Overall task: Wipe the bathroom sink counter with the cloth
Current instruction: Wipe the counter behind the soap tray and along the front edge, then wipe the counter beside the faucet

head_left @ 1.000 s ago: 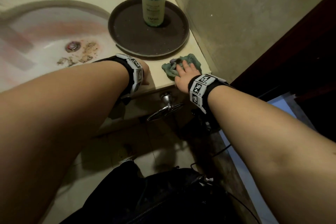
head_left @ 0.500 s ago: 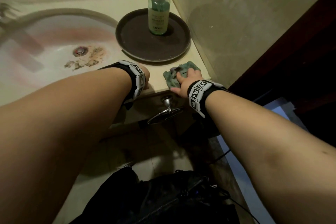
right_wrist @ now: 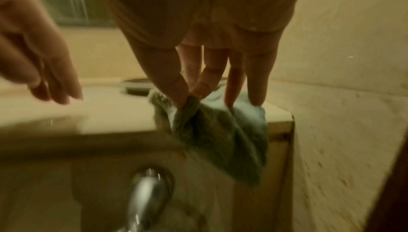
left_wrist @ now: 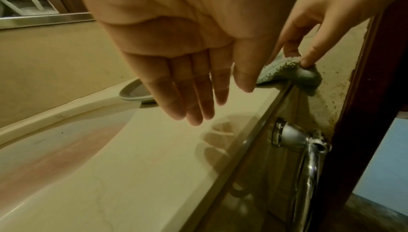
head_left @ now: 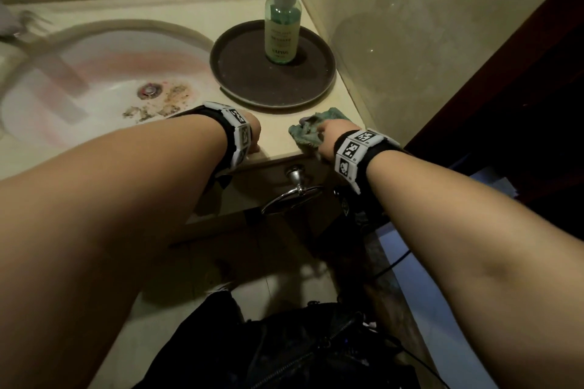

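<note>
A crumpled green cloth [head_left: 305, 133] lies at the front right corner of the beige counter [head_left: 275, 133], by the side wall. My right hand [head_left: 328, 134] is on it. In the right wrist view the thumb and forefinger of my right hand [right_wrist: 198, 96] pinch a fold of the cloth [right_wrist: 220, 131], and part of it hangs over the counter's front edge. My left hand [left_wrist: 198, 99] hovers just above the counter [left_wrist: 154, 148] near its front edge, fingers straight and holding nothing. It is left of the cloth [left_wrist: 287, 73].
A round dark tray [head_left: 246, 79] with a green soap pump bottle [head_left: 282, 28] stands behind the cloth. A stained white basin [head_left: 104, 82] is to the left. A chrome towel ring [head_left: 297, 189] hangs under the counter edge. The wall [head_left: 426, 41] closes the right side.
My right hand has drawn the cloth back toward the front edge, and part of it now hangs over. My left hand has stayed near the edge.
</note>
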### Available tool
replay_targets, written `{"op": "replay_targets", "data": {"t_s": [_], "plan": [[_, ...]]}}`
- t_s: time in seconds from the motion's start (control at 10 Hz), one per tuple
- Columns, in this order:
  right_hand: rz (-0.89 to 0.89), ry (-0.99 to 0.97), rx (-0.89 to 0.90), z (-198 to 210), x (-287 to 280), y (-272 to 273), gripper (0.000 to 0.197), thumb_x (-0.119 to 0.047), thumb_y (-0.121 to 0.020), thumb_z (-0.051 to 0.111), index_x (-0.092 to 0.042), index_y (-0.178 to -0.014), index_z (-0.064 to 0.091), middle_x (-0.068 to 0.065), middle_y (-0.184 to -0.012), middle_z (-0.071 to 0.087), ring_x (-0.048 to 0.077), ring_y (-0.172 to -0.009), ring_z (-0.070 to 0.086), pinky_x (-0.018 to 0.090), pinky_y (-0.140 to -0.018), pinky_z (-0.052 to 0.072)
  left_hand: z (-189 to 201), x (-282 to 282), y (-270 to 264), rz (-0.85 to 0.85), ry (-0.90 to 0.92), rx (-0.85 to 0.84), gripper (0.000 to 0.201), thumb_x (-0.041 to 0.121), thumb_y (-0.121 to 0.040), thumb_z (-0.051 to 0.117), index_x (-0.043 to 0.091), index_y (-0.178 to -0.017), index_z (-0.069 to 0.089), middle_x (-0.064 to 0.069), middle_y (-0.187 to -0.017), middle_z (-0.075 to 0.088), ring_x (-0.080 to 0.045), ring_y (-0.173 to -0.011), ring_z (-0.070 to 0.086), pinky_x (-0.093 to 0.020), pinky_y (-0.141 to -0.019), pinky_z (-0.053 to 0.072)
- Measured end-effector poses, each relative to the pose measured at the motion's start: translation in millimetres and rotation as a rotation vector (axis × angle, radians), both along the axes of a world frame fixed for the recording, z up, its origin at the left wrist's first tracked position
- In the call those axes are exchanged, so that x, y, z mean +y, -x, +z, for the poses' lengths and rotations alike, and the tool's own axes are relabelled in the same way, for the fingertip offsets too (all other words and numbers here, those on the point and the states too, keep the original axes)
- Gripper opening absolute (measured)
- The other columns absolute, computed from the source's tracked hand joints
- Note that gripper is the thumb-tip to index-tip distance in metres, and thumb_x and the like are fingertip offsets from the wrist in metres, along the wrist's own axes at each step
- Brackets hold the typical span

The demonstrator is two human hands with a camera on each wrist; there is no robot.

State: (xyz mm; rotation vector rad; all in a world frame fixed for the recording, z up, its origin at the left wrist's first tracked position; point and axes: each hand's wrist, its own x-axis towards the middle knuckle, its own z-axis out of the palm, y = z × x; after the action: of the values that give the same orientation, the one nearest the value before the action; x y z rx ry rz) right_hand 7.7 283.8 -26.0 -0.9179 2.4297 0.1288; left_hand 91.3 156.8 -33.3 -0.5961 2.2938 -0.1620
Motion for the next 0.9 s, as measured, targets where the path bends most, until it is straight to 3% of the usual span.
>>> {"op": "replay_targets", "data": {"t_s": [0.1, 0.2, 0.3, 0.4, 0.5, 0.6, 0.7, 0.8, 0.9], "plan": [[0.014, 0.08, -0.012, 18.4, -4.5, -1.9, 0.037, -0.022, -0.093, 0.05, -0.014, -0.128, 0.058, 0.006, -0.133, 0.057, 0.028, -0.122, 0.053, 0.036, -0.104, 0.044, 11.5, -19.0, -11.8, 0.025, -0.006, 0.174, 0.052, 0.034, -0.095, 0.051, 0.016, -0.142, 0.041, -0.005, -0.142, 0.05, -0.026, -0.128, 0.049, -0.036, -0.106, 0.041], [0.07, 0.108, -0.029, 33.2, -19.2, -6.4, 0.028, -0.018, -0.09, 0.056, -0.015, -0.117, 0.066, 0.005, -0.121, 0.066, 0.024, -0.111, 0.061, 0.032, -0.098, 0.048, 29.4, -27.0, -23.5, 0.089, -0.142, 0.355, 0.065, 0.033, -0.092, 0.058, 0.015, -0.148, 0.029, -0.007, -0.15, 0.039, -0.027, -0.134, 0.043, -0.037, -0.108, 0.037], [0.133, 0.184, -0.092, 45.0, -39.0, -21.2, 0.027, -0.011, -0.088, 0.06, -0.016, -0.114, 0.068, 0.004, -0.112, 0.069, 0.02, -0.099, 0.064, 0.032, -0.091, 0.053, 45.9, -30.1, -42.2, 0.176, -0.273, 0.476, 0.076, 0.032, -0.087, 0.065, 0.022, -0.15, 0.024, -0.003, -0.154, 0.032, -0.028, -0.13, 0.047, -0.036, -0.104, 0.04], [0.182, 0.276, -0.139, 57.6, -65.3, -45.3, 0.022, -0.012, -0.089, 0.06, -0.015, -0.109, 0.071, 0.003, -0.099, 0.07, 0.02, -0.086, 0.065, 0.033, -0.081, 0.058, 57.7, -41.8, -65.5, 0.25, -0.384, 0.554, 0.07, 0.026, -0.087, 0.066, 0.025, -0.147, 0.031, 0.0, -0.15, 0.041, -0.026, -0.123, 0.055, -0.03, -0.096, 0.044], [0.247, 0.34, -0.118, 68.7, -98.9, -74.7, 0.019, -0.015, -0.089, 0.061, -0.016, -0.105, 0.071, 0.002, -0.098, 0.07, 0.016, -0.08, 0.064, 0.026, -0.071, 0.055, 64.6, -66.0, -93.4, 0.356, -0.451, 0.592, 0.049, 0.02, -0.089, 0.063, 0.02, -0.137, 0.049, -0.001, -0.134, 0.059, -0.022, -0.107, 0.064, -0.024, -0.079, 0.047], [0.31, 0.413, -0.135, 78.2, -147.1, -123.9, 0.013, -0.011, -0.088, 0.061, -0.018, -0.098, 0.065, 0.007, -0.107, 0.07, 0.023, -0.091, 0.068, 0.036, -0.087, 0.057, 71.1, -102.3, -148.2, 0.463, -0.423, 0.633, 0.041, 0.02, -0.089, 0.064, 0.018, -0.129, 0.058, -0.004, -0.122, 0.067, -0.019, -0.076, 0.063, -0.023, -0.069, 0.046], [0.29, 0.486, -0.194, 82.2, -161.9, -138.3, 0.016, -0.007, -0.088, 0.06, -0.019, -0.085, 0.05, 0.011, -0.108, 0.069, 0.025, -0.09, 0.067, 0.041, -0.088, 0.056, 69.9, -113.2, -165.3, 0.5, -0.377, 0.649, 0.043, 0.023, -0.087, 0.065, 0.016, -0.129, 0.057, -0.006, -0.118, 0.068, -0.025, -0.089, 0.066, -0.026, -0.08, 0.046], [0.391, 0.531, -0.282, 88.4, -200.2, -180.1, 0.023, -0.003, -0.087, 0.06, -0.018, -0.084, 0.043, 0.014, -0.108, 0.069, 0.021, -0.08, 0.062, 0.038, -0.08, 0.056, 75.4, -140.5, -214.2, 0.567, -0.337, 0.653, 0.039, 0.022, -0.089, 0.064, 0.01, -0.126, 0.059, -0.012, -0.114, 0.069, -0.024, -0.089, 0.064, -0.033, -0.089, 0.05], [0.525, 0.524, -0.29, 96.1, -238.4, -221.2, 0.022, -0.006, -0.087, 0.061, -0.017, -0.094, 0.043, 0.008, -0.1, 0.068, 0.018, -0.079, 0.061, 0.022, -0.06, 0.05, 81.4, -169.7, -262.6, 0.646, -0.236, 0.663, 0.032, 0.022, -0.092, 0.058, 0.007, -0.12, 0.061, -0.014, -0.108, 0.069, -0.018, -0.083, 0.055, -0.029, -0.078, 0.045]]}}
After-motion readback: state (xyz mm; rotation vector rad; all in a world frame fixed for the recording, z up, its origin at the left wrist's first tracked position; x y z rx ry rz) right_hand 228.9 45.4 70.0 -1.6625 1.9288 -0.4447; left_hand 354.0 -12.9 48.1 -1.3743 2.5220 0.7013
